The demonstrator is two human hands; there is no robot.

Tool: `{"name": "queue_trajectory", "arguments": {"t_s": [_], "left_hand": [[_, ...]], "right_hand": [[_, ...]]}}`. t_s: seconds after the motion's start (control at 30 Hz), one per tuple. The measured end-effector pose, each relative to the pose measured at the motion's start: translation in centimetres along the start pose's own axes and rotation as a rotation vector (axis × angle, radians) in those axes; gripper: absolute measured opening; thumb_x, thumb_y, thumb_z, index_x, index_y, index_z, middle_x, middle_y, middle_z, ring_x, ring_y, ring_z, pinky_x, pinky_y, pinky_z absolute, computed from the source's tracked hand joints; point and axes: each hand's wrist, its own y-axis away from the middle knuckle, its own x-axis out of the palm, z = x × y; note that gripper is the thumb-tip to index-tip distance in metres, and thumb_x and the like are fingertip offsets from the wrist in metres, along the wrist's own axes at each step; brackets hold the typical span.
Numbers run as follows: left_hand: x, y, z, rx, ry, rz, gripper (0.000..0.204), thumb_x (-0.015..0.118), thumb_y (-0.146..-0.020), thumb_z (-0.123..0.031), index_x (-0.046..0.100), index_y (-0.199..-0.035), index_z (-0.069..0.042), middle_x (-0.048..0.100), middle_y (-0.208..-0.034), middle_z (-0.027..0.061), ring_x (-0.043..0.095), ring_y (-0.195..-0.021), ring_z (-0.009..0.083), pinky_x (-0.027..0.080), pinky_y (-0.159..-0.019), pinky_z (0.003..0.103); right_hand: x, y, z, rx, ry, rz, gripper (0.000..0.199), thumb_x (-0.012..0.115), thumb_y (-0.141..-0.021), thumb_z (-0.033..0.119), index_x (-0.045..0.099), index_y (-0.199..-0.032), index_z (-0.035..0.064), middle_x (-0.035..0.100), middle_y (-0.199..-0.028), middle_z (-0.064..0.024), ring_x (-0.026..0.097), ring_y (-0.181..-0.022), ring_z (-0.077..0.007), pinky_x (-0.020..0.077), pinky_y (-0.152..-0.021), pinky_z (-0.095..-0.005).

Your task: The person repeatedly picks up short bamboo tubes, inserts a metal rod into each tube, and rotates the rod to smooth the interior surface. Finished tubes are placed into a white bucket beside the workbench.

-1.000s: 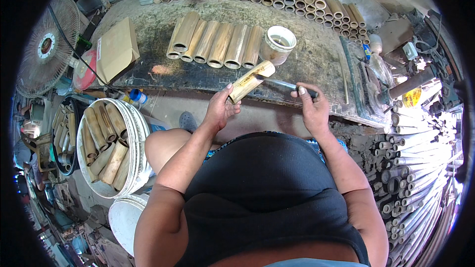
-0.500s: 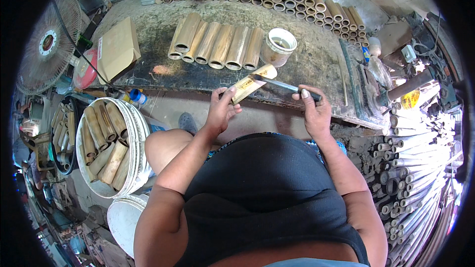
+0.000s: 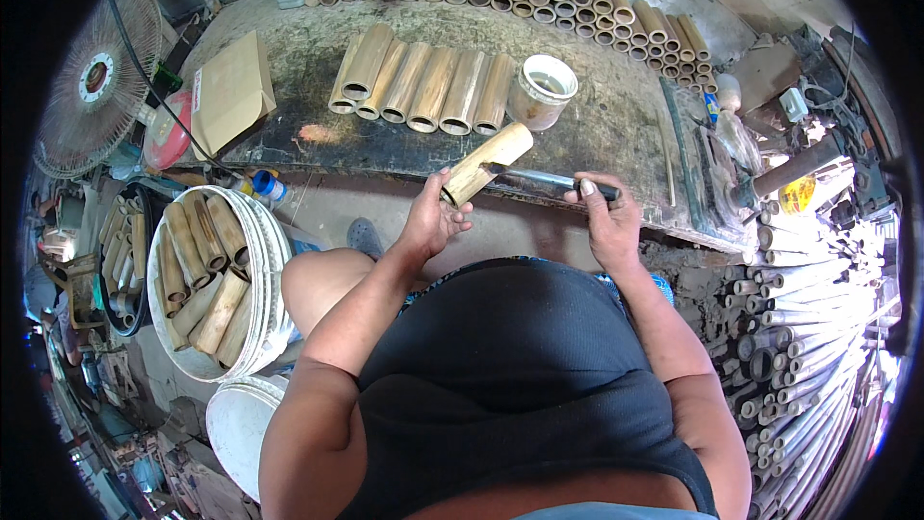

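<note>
On my side of the round white plastic tub, my left hand pinches a pale yellow bamboo tube; my right hand pinches a slim, black-handled tool, tip at the tube. I judge this one partway; whether the brown bamboo tubes left of the tub are finished, I cannot tell. Farther left, flat tan cardboard bears unreadable red print

Left hand: was curled in a grip | Right hand: was closed in a pinch | Forearms: both were bare, angling forward and inward
</note>
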Motion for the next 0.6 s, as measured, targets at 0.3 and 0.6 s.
{"name": "queue_trajectory", "arguments": {"t_s": [0.3, 0.6], "left_hand": [[-0.5, -0.3, 0.0, 0.009, 0.014, 0.031, 0.050, 0.058, -0.096, -0.057, 0.061, -0.115, -0.011, 0.068, -0.077, 0.0063, 0.059, -0.053, 0.0114, 0.058, -0.057, 0.032], [-0.8, -0.4, 0.0, -0.008, 0.036, 0.055, 0.050, 0.058, -0.095, -0.058, 0.063, -0.112, -0.011, 0.067, -0.076, 0.0043, 0.061, -0.057, 0.0116, 0.057, -0.057, 0.032]], "right_hand": [[0.7, -0.2, 0.4, 0.012, 0.126, 0.052, 0.019, 0.061, -0.103, 0.010, 0.065, -0.116, -0.0030, 0.071, -0.098, -0.0099, 0.070, -0.090, -0.0132, 0.0551, -0.083, -0.0281], [-0.3, -0.9, 1.6, -0.020, 0.201, -0.079, 0.023, 0.058, -0.105, 0.016, 0.065, -0.118, -0.0023, 0.073, -0.093, -0.0093, 0.067, -0.090, -0.0109, 0.0510, -0.083, -0.0249]]}}
